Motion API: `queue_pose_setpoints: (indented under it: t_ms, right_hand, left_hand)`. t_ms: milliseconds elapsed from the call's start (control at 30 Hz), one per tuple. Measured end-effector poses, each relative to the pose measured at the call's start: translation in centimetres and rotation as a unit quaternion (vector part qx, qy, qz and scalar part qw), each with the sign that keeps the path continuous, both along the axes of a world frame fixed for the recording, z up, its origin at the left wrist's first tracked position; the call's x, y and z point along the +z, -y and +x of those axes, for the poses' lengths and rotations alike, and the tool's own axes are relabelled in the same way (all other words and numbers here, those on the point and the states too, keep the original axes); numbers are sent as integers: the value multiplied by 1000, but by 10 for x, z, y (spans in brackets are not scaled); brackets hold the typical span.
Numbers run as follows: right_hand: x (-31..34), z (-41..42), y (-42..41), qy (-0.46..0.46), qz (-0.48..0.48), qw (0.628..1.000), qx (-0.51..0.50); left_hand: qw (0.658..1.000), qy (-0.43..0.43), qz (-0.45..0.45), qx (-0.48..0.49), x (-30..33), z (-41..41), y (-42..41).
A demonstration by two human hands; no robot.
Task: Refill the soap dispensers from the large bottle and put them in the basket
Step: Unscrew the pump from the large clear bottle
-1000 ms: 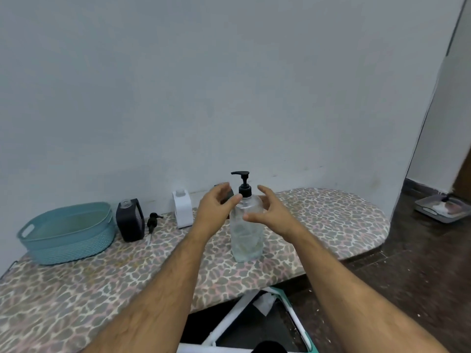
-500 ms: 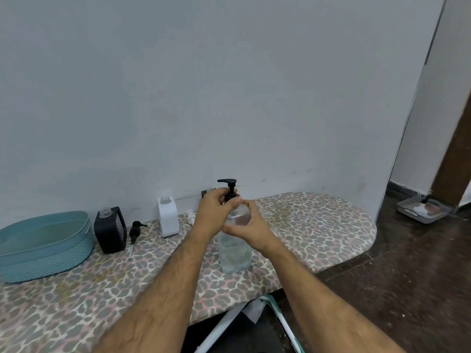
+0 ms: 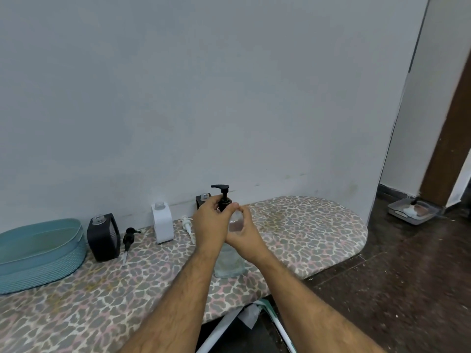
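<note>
A large clear bottle with a black pump stands upright on the leopard-print board. My left hand wraps the pump collar at the bottle's neck. My right hand grips the bottle's upper body. To the left stand a black dispenser and a white dispenser, both without pumps. A loose black pump and a loose white pump lie beside them. A third dark dispenser peeks out behind my left hand. The teal basket sits at the far left.
A grey wall rises right behind the board. The board's rounded end is at the right, above dark floor. A grey tray lies on the floor by a doorway. White and teal frame legs show under the board's front edge.
Both hands went from hovering open around the bottle to closing on it, left on the pump collar, right on the body. The view shifted right.
</note>
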State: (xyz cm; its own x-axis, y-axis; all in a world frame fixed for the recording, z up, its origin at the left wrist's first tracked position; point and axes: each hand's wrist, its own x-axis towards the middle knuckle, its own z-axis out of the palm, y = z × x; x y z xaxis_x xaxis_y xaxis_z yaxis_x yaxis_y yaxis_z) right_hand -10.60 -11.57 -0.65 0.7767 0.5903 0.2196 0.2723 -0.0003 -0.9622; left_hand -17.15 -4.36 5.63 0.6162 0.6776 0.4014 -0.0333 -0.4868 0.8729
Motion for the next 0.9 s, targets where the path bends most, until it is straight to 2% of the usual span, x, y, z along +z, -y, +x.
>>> queue_pose_setpoints:
  t_ms: [400,700,900]
  right_hand:
    - [7,-3,10,7,-24,1000,4]
    - [9,-5,9,4,-10,1000,7]
    - [10,-4,10,-1,-5,1000,11]
  left_hand:
    - [1000,14,-18,-8,0,-20,-19]
    - [983,-22,-90,-156,11,1,-25]
    - [984,-7,-86,-159,7,2,-19]
